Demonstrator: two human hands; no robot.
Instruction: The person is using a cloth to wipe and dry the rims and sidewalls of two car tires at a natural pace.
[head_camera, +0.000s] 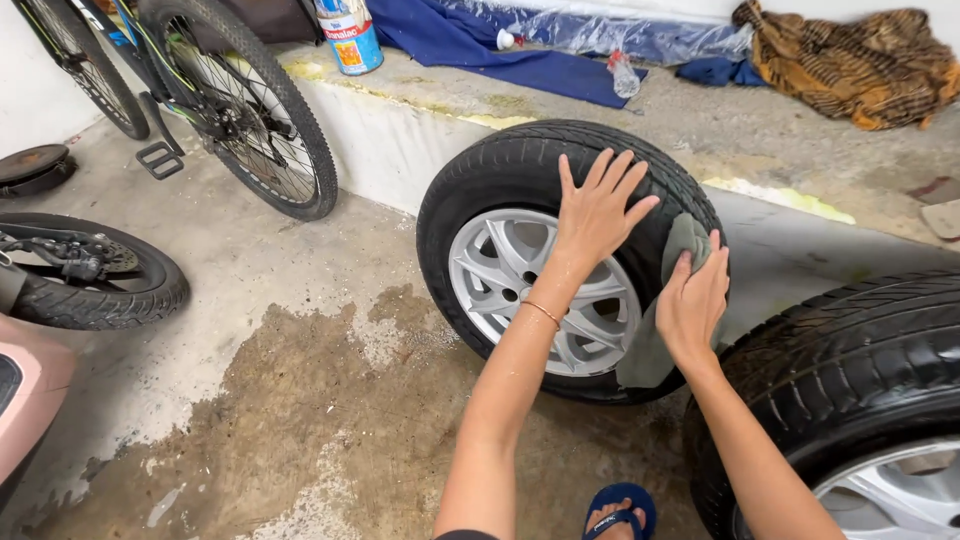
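Note:
A car wheel with a black tyre (480, 185) and a silver alloy rim (500, 270) stands upright, leaning against a low concrete ledge (390, 140). My left hand (597, 212) lies flat on the tyre's upper sidewall, fingers spread. My right hand (692, 300) presses a grey cloth (650, 350) against the tyre's right side. The cloth hangs down over the sidewall and part of the rim. A thin bracelet sits on my left wrist.
A second wheel (850, 380) stands at the lower right, close to my right arm. A bicycle (230, 110) leans at the top left, a motorcycle wheel (90, 280) lies at the left. On the ledge are a paint can (350, 40), blue cloth, a plastic bottle. The floor (300, 400) is wet.

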